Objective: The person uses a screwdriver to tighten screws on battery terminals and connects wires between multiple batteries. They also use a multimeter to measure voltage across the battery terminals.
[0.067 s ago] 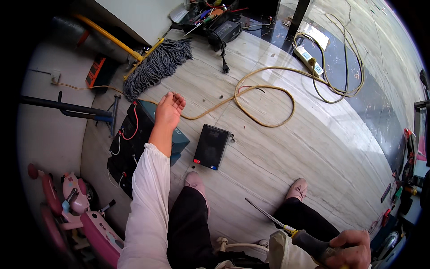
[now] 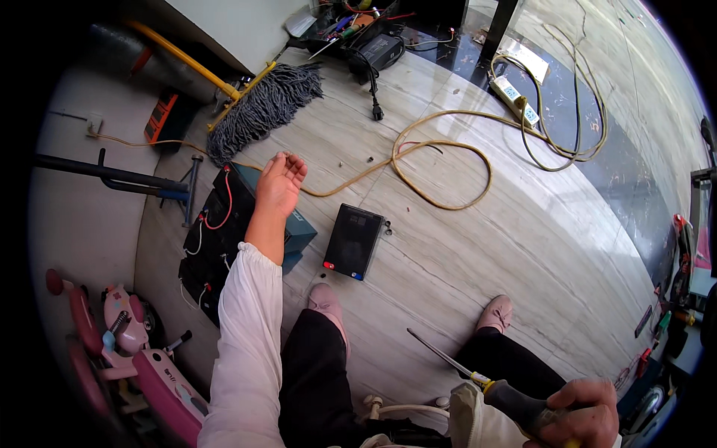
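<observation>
My left hand [image 2: 281, 185] is held up over the green-and-black batteries, its palm showing and its fingers loosely bent; I see nothing in it. Beneath it and to its left stands a row of batteries [image 2: 209, 243] joined by red and white wires. A single black battery [image 2: 354, 240], with one red and one blue terminal corner, lies apart on the floor to the right of that hand. At the lower right my right hand [image 2: 582, 414] is closed round the dark handle of a screwdriver [image 2: 442, 357]. Its long metal shaft points up and to the left, touching nothing.
A grey mop [image 2: 265, 104] with a yellow handle lies at the far left. A yellowish cable [image 2: 441, 205] loops across the floor to a power strip [image 2: 515, 103]. A black charger [image 2: 381, 52] sits near tools at the back. A pink children's ride-on [image 2: 160, 381] stands at the lower left.
The view has shifted very slightly. Both hands keep nearly the same places, and the screwdriver stays in my right hand.
</observation>
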`<action>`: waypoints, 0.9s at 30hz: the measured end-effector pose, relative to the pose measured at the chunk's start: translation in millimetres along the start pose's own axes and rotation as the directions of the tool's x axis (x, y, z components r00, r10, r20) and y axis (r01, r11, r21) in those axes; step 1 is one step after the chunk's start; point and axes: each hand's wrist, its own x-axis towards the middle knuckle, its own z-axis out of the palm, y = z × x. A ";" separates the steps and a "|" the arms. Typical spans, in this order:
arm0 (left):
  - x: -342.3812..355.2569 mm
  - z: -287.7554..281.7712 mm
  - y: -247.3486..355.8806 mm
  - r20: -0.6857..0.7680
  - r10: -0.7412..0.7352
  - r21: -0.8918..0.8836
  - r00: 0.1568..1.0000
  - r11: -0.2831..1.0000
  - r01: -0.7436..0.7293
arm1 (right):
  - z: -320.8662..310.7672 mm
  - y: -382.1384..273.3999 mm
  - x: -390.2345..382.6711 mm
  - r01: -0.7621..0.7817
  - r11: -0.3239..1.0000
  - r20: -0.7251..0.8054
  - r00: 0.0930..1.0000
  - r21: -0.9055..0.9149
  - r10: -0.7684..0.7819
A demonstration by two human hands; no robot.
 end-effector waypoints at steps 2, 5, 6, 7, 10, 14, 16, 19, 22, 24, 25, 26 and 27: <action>-33.9 2.9 11.4 0.007 0.045 -0.090 0.999 0.995 -0.044 | 5.3 -2.9 -5.8 0.023 1.000 0.023 0.999 0.020 -0.024; -94.4 4.3 19.2 0.084 0.089 -0.154 0.993 0.985 -0.075 | 11.6 -4.8 -22.2 0.085 0.996 0.079 0.993 0.023 -0.087; -118.3 6.4 17.1 0.123 0.084 -0.163 0.989 0.985 -0.064 | 12.1 -4.9 -29.9 0.099 0.995 0.082 0.992 0.017 -0.100; -145.7 13.2 15.5 0.163 0.085 -0.168 0.983 0.984 -0.058 | 10.9 -4.5 -37.7 0.117 0.993 0.084 0.990 0.013 -0.118; -234.8 36.0 10.6 0.240 0.080 -0.218 0.967 0.976 -0.027 | 6.6 0.5 -67.5 0.189 0.981 -0.068 0.979 -0.045 -0.192; -346.3 60.1 -7.3 0.265 0.087 -0.345 0.960 0.938 0.010 | 4.8 27.3 -119.8 0.162 0.807 -0.415 0.903 0.567 0.110; -397.8 70.8 -29.7 0.233 0.143 -0.421 0.962 0.906 -0.033 | -7.0 50.9 -137.0 0.123 0.629 -0.311 0.930 0.768 0.198; -478.3 107.2 -50.5 0.240 0.234 -0.573 0.942 0.818 -0.057 | -16.3 74.5 -179.1 0.093 0.575 -0.232 0.957 0.813 0.175; -560.6 155.2 -70.0 0.182 0.279 -0.681 0.943 0.728 -0.084 | -30.1 96.8 -233.7 0.061 0.506 -0.168 0.971 0.860 0.169; -613.9 187.5 -86.1 0.128 0.296 -0.758 0.947 0.645 -0.100 | -45.9 105.3 -279.3 0.067 0.451 -0.150 0.977 0.890 0.150; -640.8 198.3 -95.8 0.113 0.291 -0.775 0.950 0.624 -0.099 | -52.9 109.2 -305.0 0.056 0.423 -0.140 0.975 0.905 0.171; -665.7 209.1 -105.1 0.103 0.286 -0.791 0.953 0.604 -0.096 | -63.5 114.6 -330.4 0.040 0.403 -0.122 0.976 0.914 0.179; -689.6 221.6 -111.7 0.091 0.271 -0.801 0.958 0.592 -0.092 | -76.8 114.4 -351.7 0.046 0.400 -0.122 0.978 0.916 0.168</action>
